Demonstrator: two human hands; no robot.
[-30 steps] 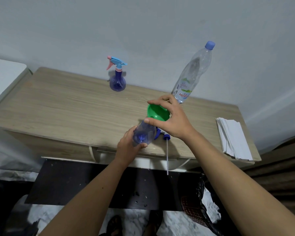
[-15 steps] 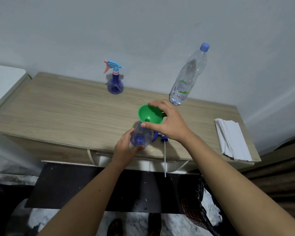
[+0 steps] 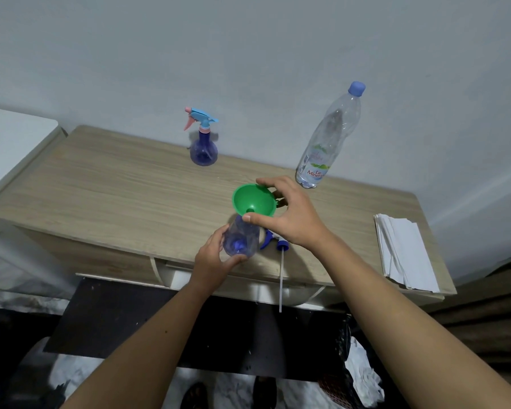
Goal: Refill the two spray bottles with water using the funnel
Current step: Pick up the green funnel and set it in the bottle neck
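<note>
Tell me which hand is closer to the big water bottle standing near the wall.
Right. The right hand grips the green funnel, just in front of the water bottle. The left hand holds the open spray bottle, farther forward.

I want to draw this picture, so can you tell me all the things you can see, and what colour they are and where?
spray bottle without its top: 1, clear blue, near front edge of the table, gripped by the left hand
funnel: 1, green, on the open bottle's mouth, held by the right hand
spray head with tube: 1, blue with white tube, lying at the front edge, tube hanging over
spray bottle with top on: 1, blue with light blue and pink trigger, back of table
water bottle: 1, clear with blue cap, back right by the wall
stack of paper: 1, white, right end of table
table: 1, light wood
left hand: 1, grips the open bottle
right hand: 1, holds the funnel's rim
</note>
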